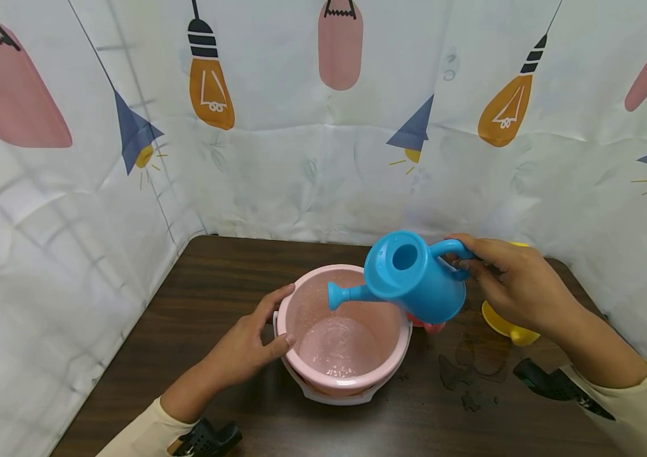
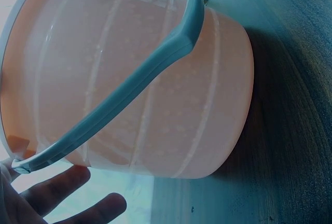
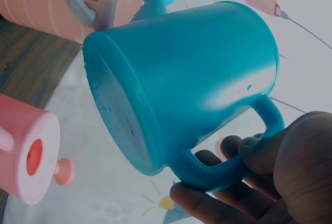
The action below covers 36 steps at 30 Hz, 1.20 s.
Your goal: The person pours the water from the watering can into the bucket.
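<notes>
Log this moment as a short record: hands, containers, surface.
Left hand: rests on the rim of the pink bucket
Right hand: grips the handle of the blue watering can
Blue watering can: tilted, spout over the bucket
Pink bucket: upright, water inside
Nearby: pink watering can; yellow item, partly hidden
Table: dark wood-grain, wet patches

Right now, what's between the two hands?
In the head view, a pink bucket touched by the left hand, then a blue watering can held in the right hand and tilted toward the bucket.
</notes>
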Motion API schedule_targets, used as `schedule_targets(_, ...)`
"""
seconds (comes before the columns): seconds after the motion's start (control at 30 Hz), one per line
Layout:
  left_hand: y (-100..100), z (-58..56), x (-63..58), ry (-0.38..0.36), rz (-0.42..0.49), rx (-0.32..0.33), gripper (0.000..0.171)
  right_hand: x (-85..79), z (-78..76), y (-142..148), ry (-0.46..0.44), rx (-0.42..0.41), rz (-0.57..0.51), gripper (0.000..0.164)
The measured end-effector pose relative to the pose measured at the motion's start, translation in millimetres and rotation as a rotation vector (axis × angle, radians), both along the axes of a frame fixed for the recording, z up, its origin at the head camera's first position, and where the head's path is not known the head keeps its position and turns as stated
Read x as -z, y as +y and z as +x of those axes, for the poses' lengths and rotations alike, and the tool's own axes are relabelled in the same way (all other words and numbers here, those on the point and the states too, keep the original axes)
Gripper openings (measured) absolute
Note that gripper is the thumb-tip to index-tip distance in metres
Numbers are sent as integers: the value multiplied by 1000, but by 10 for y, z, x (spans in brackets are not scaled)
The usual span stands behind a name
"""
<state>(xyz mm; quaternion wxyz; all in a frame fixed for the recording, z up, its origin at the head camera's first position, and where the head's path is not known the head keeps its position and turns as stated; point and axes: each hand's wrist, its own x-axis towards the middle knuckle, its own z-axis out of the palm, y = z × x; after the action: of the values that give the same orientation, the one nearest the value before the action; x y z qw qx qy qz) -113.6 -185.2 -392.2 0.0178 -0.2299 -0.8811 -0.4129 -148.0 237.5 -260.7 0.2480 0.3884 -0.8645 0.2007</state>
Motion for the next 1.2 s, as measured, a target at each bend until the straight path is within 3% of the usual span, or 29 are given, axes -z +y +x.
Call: schedule_targets(1.2, 2, 7, -11, -11, 14, 6, 74, 15, -9, -2, 11, 5, -19, 63)
